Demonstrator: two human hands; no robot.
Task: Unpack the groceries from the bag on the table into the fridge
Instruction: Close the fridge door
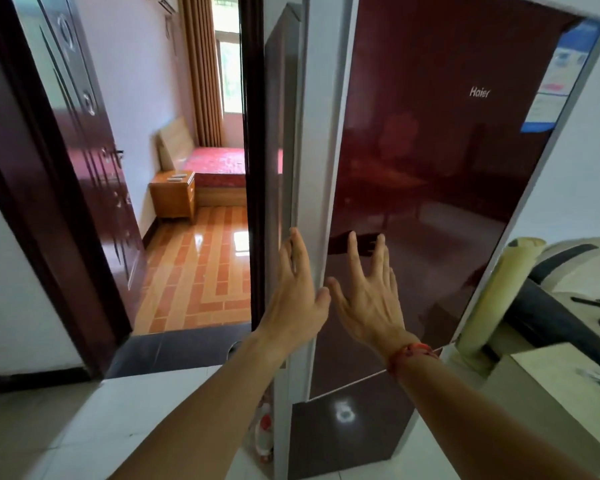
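Head view, and the lettering jumps out first: a silver "Haier" logo [479, 92] high on the fridge [430, 174]. Near its top right corner sits a blue and white label [560, 76], its print too small to read.

The fridge stands upright directly ahead, long axis vertical, its glossy maroon front facing the camera and its white side turned toward the doorway on the left. A seam low down splits an upper door from a lower one.

Both hands are up against it, holding nothing. The left hand [293, 292] has straight fingers lying along the white edge at the fridge's left corner; actual contact I cannot tell. The right hand [366, 299] is spread wide on the maroon front, fingertips meeting their own reflection in the gloss. A red bracelet [411, 355] circles that wrist.

Underfoot, pale shiny floor [153, 410] tiles. On the left, a dark red door [84, 140] stands open onto a bedroom: orange striped tiles, a wooden nightstand [172, 197], a bed [219, 164] with a red cover, tan curtains [200, 64] by a bright window. White walls all round.
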